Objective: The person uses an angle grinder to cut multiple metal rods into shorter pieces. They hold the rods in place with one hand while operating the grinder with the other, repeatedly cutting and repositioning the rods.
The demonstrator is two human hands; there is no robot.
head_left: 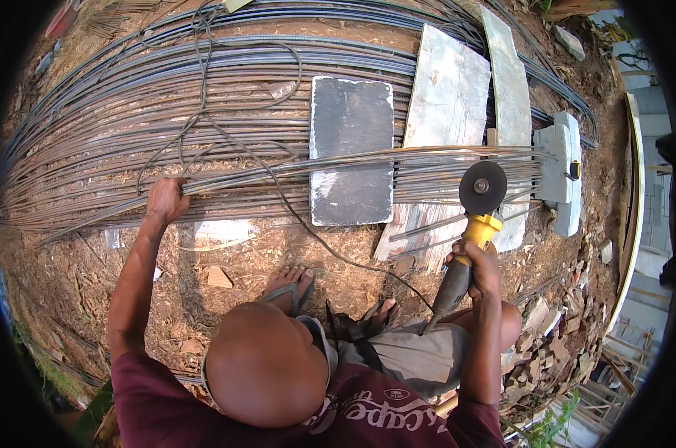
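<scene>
Your left hand (pixel 168 200) is gripping bars (pixel 353 159) running left-to-right. Your right hand (pixel 482 270) is holding the grinder (pixel 483 227) nearer their right ends.

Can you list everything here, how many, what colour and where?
Angle grinder: one, yellow and dark grey, right of centre.
Cutting disc: one, black, on the grinder.
Metal rods: too many to count, brown and bluish, across the upper half.
Cable: one or more, dark, over the rods.
Dark board: one, blackish, centre, on rods.
Pale boards: two, whitish, upper right.
Pale blocks: at least two, whitish, far right.
Rubble: many, brown-grey, lower right.
Shirt: one, maroon, bottom.
Shorts: one pair, grey, bottom.
Left hand: one, bare, on rods.
Right hand: one, bare, round grinder.
</scene>
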